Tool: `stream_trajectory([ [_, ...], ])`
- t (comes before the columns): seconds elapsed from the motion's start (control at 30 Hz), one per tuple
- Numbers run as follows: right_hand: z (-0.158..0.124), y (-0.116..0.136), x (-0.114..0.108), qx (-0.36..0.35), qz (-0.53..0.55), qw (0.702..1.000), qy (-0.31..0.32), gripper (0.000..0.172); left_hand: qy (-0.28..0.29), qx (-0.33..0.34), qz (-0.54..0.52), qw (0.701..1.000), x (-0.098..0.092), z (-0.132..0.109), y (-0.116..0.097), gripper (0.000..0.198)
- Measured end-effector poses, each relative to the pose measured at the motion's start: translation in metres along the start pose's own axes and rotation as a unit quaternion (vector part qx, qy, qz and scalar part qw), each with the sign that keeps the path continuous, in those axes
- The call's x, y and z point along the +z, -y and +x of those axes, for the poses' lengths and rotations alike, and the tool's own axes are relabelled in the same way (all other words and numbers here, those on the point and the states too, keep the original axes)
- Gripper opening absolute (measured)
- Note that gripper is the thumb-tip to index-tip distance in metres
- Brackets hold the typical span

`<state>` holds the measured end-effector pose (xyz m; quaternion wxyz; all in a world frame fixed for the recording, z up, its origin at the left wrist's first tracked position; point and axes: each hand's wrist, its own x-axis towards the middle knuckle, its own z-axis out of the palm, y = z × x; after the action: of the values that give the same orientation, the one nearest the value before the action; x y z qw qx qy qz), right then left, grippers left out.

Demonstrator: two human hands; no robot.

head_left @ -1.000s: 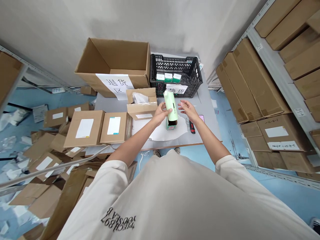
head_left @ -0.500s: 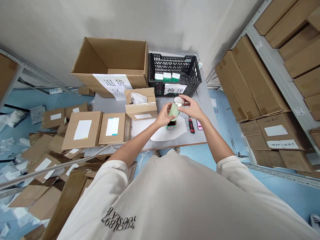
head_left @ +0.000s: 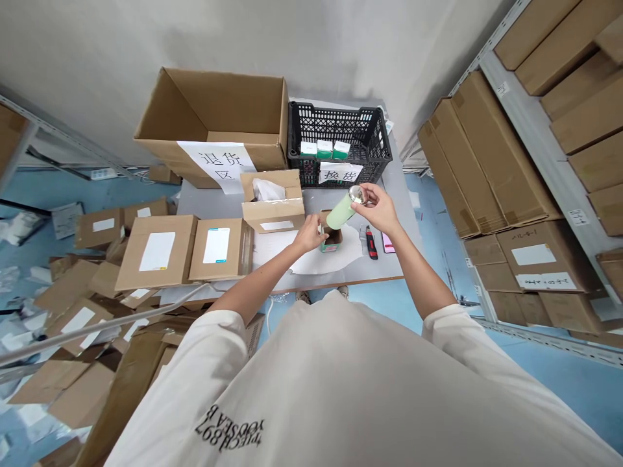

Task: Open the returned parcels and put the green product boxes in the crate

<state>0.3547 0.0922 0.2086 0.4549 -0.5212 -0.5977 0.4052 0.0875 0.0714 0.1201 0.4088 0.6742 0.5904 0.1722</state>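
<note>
A pale green bottle (head_left: 342, 211) with a silvery top is tilted in my right hand (head_left: 378, 206), whose fingers are closed around its upper end. Its lower end leans over the mouth of a small open green box (head_left: 331, 244). My left hand (head_left: 309, 233) pinches the left edge of that box. The box stands on a sheet of white paper (head_left: 311, 259) on the grey table. Just right of the paper lie a red and black utility knife (head_left: 372, 245) and a phone (head_left: 388, 244) with a lit pink screen.
At the back stand a large open carton (head_left: 214, 113) and a black crate (head_left: 365, 149) holding several green-and-white boxes. An open small carton (head_left: 273, 214) and two closed cartons (head_left: 156, 251) sit to the left. Shelves with cartons (head_left: 491, 155) rise on the right.
My left hand has left the bottle and moved down to the small green box. The bottle has tilted further, held by my right hand alone.
</note>
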Motion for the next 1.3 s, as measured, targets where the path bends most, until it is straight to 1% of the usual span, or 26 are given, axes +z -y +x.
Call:
stream_trajectory([
  [0.07, -0.001, -0.002, 0.003, 0.005, 0.001, 1.0, 0.01, 0.083, -0.001, -0.02, -0.007, 1.0, 0.001, 0.0, 0.003, 0.046],
  [0.2, -0.007, -0.008, 0.011, 0.025, -0.003, 0.999, 0.033, 0.082, -0.018, -0.05, -0.04, 0.998, 0.002, 0.004, 0.008, 0.051],
  [0.33, -0.016, -0.014, 0.017, 0.04, -0.002, 0.998, 0.044, 0.08, -0.009, -0.079, -0.062, 0.995, 0.004, 0.005, 0.013, 0.053],
  [0.5, -0.019, -0.012, 0.018, 0.031, 0.007, 0.999, 0.043, 0.078, -0.001, -0.078, -0.072, 0.994, 0.007, 0.004, 0.021, 0.054],
  [0.67, -0.019, -0.01, 0.02, 0.03, 0.013, 0.997, 0.065, 0.08, -0.001, -0.094, -0.087, 0.992, 0.007, 0.007, 0.027, 0.062],
  [0.8, -0.024, -0.007, 0.018, 0.029, -0.016, 0.997, 0.069, 0.079, -0.004, -0.091, -0.1, 0.991, 0.005, 0.007, 0.025, 0.056],
  [0.93, -0.027, 0.007, 0.01, 0.006, -0.048, 0.995, 0.087, 0.074, -0.001, -0.08, -0.078, 0.994, 0.006, 0.006, 0.021, 0.054],
  [1.07, -0.027, 0.019, 0.004, -0.02, -0.086, 0.991, 0.105, 0.067, -0.001, -0.084, -0.073, 0.994, 0.007, 0.006, 0.02, 0.053],
  [1.17, -0.031, 0.02, 0.004, -0.022, -0.102, 0.988, 0.111, 0.066, -0.002, -0.092, -0.074, 0.993, 0.005, 0.007, 0.02, 0.052],
  [1.3, -0.038, 0.019, 0.01, -0.024, -0.109, 0.985, 0.129, 0.067, 0.0, -0.092, -0.069, 0.993, 0.005, 0.008, 0.02, 0.048],
])
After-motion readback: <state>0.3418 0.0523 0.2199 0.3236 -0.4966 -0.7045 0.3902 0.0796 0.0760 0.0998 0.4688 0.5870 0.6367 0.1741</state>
